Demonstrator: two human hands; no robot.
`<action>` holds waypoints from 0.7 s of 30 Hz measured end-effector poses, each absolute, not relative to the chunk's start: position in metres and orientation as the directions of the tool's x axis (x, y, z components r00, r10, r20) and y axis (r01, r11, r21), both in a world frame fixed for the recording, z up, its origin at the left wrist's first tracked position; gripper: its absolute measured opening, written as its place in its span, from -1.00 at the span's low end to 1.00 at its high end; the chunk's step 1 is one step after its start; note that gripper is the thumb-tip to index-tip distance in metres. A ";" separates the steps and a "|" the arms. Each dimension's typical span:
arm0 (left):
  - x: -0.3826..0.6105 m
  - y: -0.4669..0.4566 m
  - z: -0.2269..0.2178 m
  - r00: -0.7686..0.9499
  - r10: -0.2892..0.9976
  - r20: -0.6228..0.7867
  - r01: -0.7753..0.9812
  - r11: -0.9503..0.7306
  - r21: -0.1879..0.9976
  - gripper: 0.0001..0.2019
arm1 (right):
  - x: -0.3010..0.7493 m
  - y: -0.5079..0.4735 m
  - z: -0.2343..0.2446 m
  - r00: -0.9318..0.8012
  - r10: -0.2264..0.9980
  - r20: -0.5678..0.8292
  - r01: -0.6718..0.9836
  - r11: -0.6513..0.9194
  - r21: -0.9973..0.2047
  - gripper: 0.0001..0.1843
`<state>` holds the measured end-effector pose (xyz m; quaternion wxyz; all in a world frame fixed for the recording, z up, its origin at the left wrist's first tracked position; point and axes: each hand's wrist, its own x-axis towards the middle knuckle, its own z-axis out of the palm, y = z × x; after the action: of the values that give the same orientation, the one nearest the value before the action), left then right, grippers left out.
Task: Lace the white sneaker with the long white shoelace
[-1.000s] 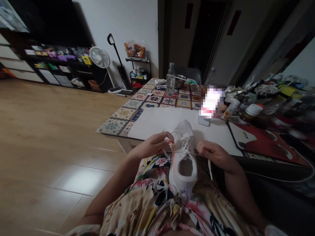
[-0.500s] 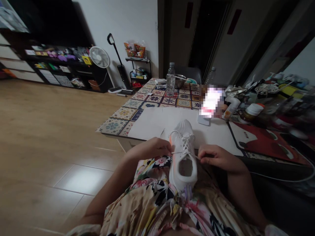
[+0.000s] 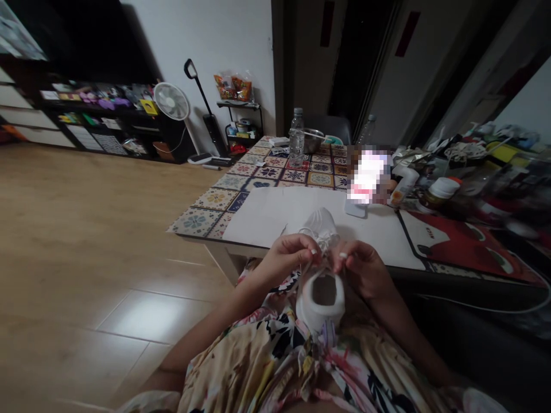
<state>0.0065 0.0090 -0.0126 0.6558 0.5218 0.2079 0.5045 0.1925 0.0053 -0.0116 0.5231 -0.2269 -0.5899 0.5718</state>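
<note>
A white sneaker [image 3: 321, 298] rests on my lap, heel toward me and toe pointing at the table. My left hand [image 3: 289, 257] is closed in a pinch on its white shoelace [image 3: 323, 241] just above the shoe's opening. My right hand [image 3: 360, 265] is also closed on the lace from the other side. Both hands meet over the lacing, fingertips nearly touching. A floral dress [image 3: 267, 355] covers my lap under the shoe.
A white sheet [image 3: 275, 215] lies on the patterned table [image 3: 215, 203] ahead. A water bottle [image 3: 296, 139], a metal bowl [image 3: 313, 140] and cluttered bottles [image 3: 439, 192] stand farther back. A red mat [image 3: 465, 246] lies right. Wooden floor [image 3: 86, 229], a fan [image 3: 172, 102] and shelves are left.
Both hands have moved in from the shoe's sides to meet over the lacing, drawing the lace ends together. The view shifted slightly.
</note>
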 end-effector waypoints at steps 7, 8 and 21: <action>0.009 0.005 -0.010 0.377 0.822 0.427 -0.402 -0.270 0.875 -0.81 | 0.188 -0.002 -0.007 -0.203 0.868 0.452 -0.185 0.420 -0.889 -0.84; 0.009 0.005 -0.009 0.374 0.813 0.447 -0.379 -0.306 0.874 -0.81 | 0.188 -0.004 -0.005 -0.200 0.842 0.502 -0.112 0.489 -0.865 -0.89; 0.015 -0.002 -0.004 0.272 0.895 0.353 -0.226 -0.298 0.927 -0.68 | 0.192 -0.018 0.007 -0.290 0.746 0.600 0.209 0.661 -0.721 -0.96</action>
<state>0.0145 -0.0025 -0.0041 0.5234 0.6016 0.2780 0.5357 0.1925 -0.0177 0.0066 0.5059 -0.3148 -0.7579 0.2655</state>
